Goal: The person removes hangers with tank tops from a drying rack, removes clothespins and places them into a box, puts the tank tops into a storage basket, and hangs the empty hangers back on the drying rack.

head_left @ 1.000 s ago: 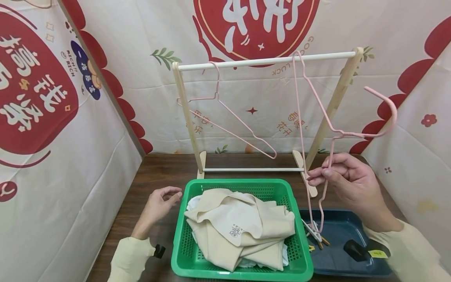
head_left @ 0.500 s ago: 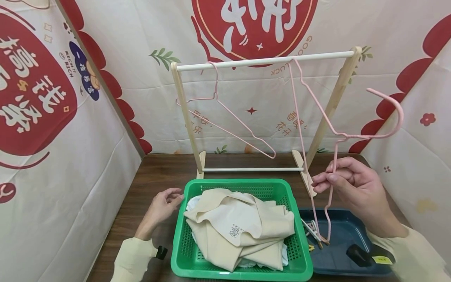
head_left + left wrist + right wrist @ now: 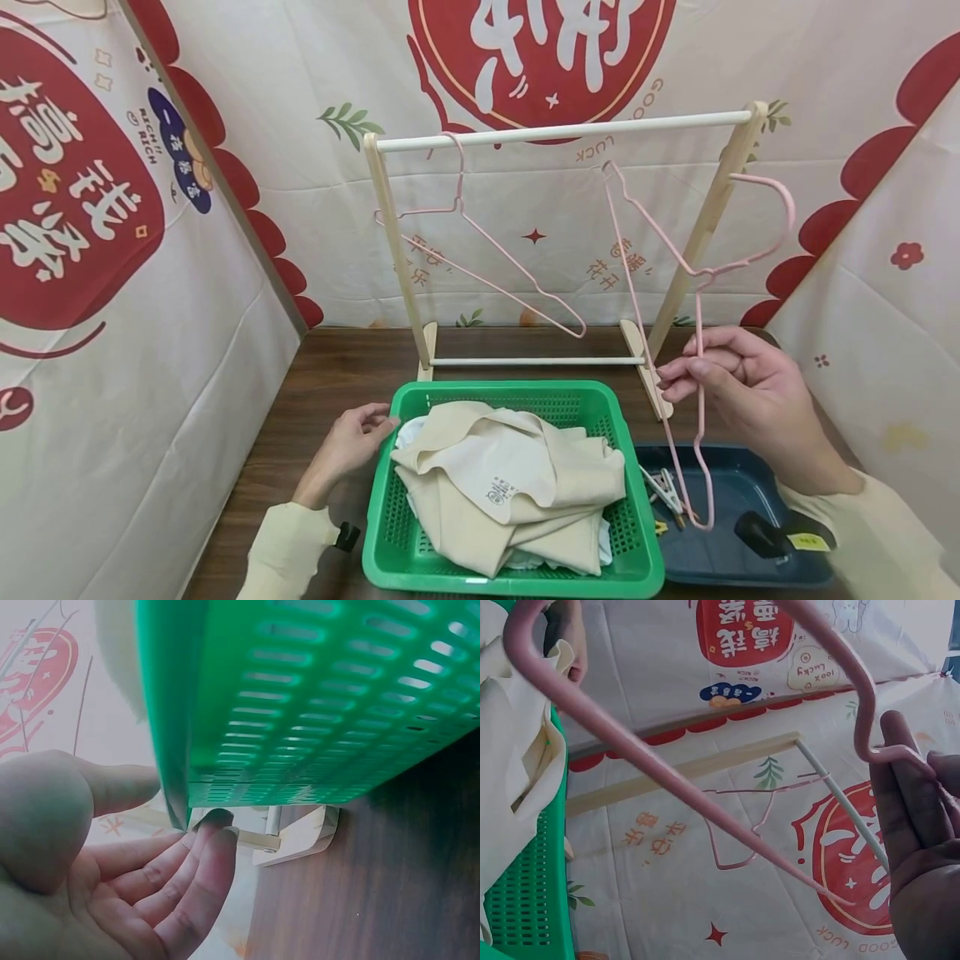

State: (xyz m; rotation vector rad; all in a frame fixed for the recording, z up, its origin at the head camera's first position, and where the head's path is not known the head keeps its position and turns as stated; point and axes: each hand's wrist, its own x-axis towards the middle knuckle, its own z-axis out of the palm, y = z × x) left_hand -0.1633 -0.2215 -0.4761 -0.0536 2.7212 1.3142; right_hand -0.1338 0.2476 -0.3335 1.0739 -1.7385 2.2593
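Note:
My right hand (image 3: 750, 408) pinches a pink wire clothes hanger (image 3: 701, 325) between thumb and fingers, along one sloping arm. The hanger is turned on its side, its hook pointing right and its long bar running down towards the tray. In the right wrist view the hanger (image 3: 652, 769) crosses close before the camera, fingers (image 3: 900, 787) behind its bend. My left hand (image 3: 348, 446) is at the left rim of a green perforated basket (image 3: 502, 387), fingers loosely bent; in the left wrist view thumb and fingertips lie right at the rim. Folded cream clothes (image 3: 487, 467) fill the basket.
Behind the basket stands a wooden rack with a white top bar (image 3: 562, 133). A second pink hanger (image 3: 517, 265) hangs from its left part. At right a dark blue tray (image 3: 742, 475) holds white clips (image 3: 666, 490) and a small yellow piece. Printed cloth walls surround the table.
The held hanger has tilted and come down, its upper corner dropping below the rack's bar, its hook shifting left and down. My left hand has moved slightly right, to the basket rim.

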